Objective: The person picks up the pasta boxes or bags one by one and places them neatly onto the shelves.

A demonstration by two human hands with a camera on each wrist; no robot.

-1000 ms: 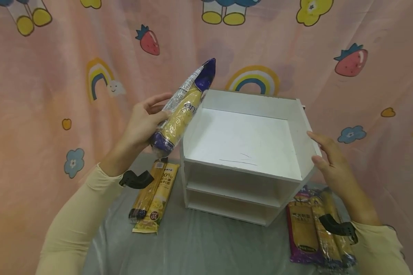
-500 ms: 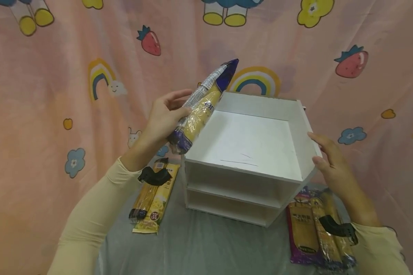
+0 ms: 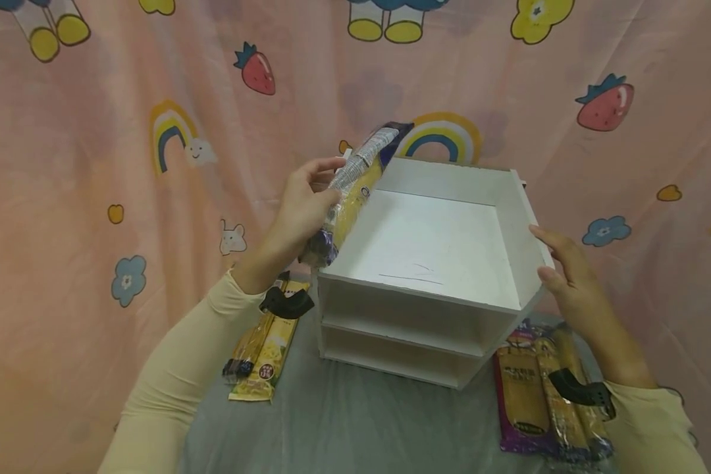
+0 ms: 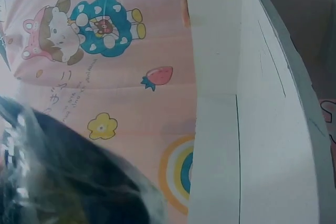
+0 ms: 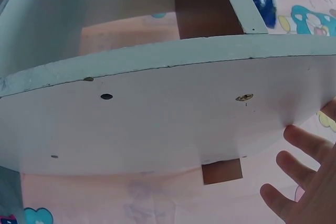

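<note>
My left hand [image 3: 308, 204] grips a pasta packet [image 3: 355, 194] with dark blue ends and a yellow middle, thumb on the near side. The packet is tilted, its upper end pointing back and right, and overlaps the left wall of the white shelf unit [image 3: 438, 243] in the head view. In the left wrist view, the blurred dark end of the packet [image 4: 89, 166] shows beside the white shelf [image 4: 273, 129]. My right hand [image 3: 575, 283] rests at the shelf's right side panel; the right wrist view shows its fingers [image 5: 299, 142] extended and spread near the panel's outer face [image 5: 168, 119].
Two pasta packets [image 3: 275, 355] lie on the grey cloth [image 3: 355, 428] left of the shelf. Several more packets [image 3: 524, 395], one purple-edged, lie at the right, beneath my right forearm. A pink patterned curtain [image 3: 308, 66] hangs behind the shelf, which has two lower compartments [image 3: 399, 322].
My left hand has carried the pasta packet rightward to the shelf's left wall, and the packet has turned and dipped slightly at its top. My right hand has stayed at the side panel.
</note>
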